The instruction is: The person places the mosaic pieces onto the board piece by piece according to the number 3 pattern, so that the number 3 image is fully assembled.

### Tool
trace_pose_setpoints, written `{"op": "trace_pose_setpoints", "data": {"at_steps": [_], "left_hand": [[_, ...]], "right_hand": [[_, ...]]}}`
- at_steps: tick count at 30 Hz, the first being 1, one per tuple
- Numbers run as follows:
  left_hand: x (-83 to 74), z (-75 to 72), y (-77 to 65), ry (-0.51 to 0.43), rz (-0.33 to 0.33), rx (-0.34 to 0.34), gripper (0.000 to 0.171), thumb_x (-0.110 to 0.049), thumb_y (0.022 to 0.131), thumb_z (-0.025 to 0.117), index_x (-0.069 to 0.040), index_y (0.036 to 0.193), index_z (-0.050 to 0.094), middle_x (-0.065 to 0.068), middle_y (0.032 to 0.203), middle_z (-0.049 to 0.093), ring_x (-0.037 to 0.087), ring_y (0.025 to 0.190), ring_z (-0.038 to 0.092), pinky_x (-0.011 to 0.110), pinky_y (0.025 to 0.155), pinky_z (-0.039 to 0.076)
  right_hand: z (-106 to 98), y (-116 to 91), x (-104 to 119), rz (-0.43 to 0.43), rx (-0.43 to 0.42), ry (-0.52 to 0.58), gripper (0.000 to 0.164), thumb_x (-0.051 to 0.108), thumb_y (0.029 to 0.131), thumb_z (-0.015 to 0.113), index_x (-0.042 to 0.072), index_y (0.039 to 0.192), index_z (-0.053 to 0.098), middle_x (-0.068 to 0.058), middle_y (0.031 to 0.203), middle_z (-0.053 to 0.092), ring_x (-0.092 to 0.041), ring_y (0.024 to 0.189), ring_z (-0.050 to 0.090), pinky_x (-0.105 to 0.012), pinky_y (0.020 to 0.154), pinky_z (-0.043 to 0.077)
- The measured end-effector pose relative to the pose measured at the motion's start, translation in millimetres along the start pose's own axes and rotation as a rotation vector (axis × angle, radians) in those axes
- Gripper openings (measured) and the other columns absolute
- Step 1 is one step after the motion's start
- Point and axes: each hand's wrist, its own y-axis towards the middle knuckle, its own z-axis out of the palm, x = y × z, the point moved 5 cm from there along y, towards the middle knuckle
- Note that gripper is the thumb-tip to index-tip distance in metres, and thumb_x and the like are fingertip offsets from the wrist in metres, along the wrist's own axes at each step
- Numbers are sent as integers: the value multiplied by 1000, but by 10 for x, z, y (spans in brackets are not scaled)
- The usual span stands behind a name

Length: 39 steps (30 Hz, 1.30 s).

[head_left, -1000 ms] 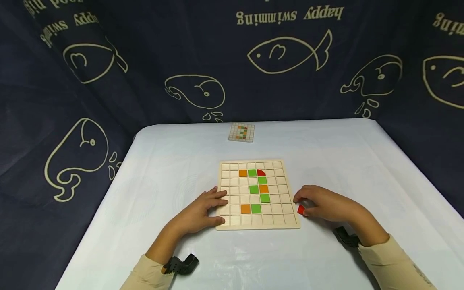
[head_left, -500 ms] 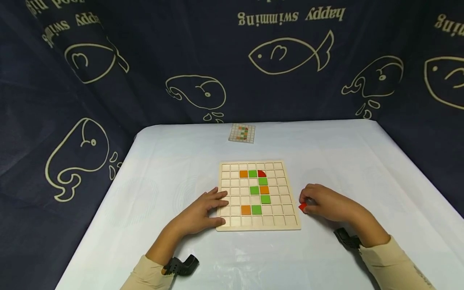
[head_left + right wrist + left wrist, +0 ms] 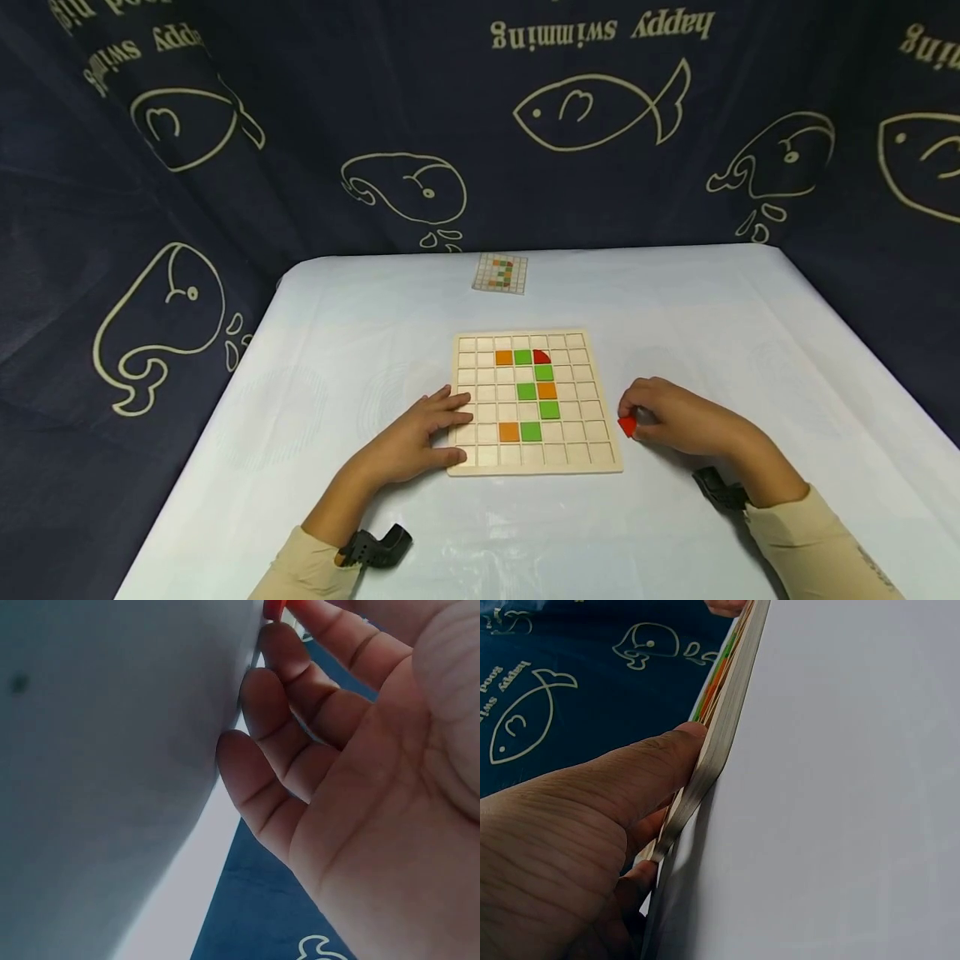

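A wooden grid board [image 3: 576,454] lies on the table, with several orange and green square tiles and one red quarter-round tile [image 3: 541,357] in its cells. My left hand [image 3: 408,440] rests on the board's left edge with its fingers spread. In the left wrist view the thumb [image 3: 660,761] lies along the board's side. To the right of the board, my right hand [image 3: 675,419] pinches a small red tile [image 3: 627,426] between thumb and forefinger. Only a bit of that red tile [image 3: 274,609] shows at the top of the right wrist view; the other fingertips touch the tabletop.
At the far edge of the white table [image 3: 360,317] lies a small pattern card [image 3: 499,274] with a similar grid design. A dark blue cloth [image 3: 300,100] with fish and whale drawings hangs behind and beside the table.
My right hand has shifted slightly right, away from the board's edge, and the red tile has turned in its fingers. The left hand has stayed in place.
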Motion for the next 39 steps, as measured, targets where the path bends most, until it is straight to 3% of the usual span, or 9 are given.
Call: {"op": "trace_pose_setpoints", "data": {"at_steps": [14, 31, 39], "left_hand": [[8, 2, 5, -7, 1, -5, 52, -23, 87, 78, -4, 133, 63, 6, 153, 43, 30, 149, 19, 53, 119, 13], [-5, 7, 35, 3, 24, -1, 52, -23, 87, 78, -4, 133, 63, 6, 153, 43, 31, 149, 20, 54, 119, 15], [12, 1, 9, -4, 3, 5, 53, -22, 86, 78, -3, 133, 63, 6, 153, 42, 30, 149, 19, 54, 119, 14]], "right_hand": [[43, 23, -6, -7, -2, -26, 27, 4, 84, 76, 25, 92, 63, 12, 87, 54, -13, 87, 48, -27, 75, 43], [-55, 60, 44, 31, -38, 52, 20, 9, 89, 74, 17, 105, 67, 9, 96, 58, -14, 91, 54, -32, 80, 48], [-12, 191, 146, -23, -19, 70, 19, 15, 90, 75, 19, 107, 67, 11, 98, 58, -12, 92, 54, -32, 83, 48]]}}
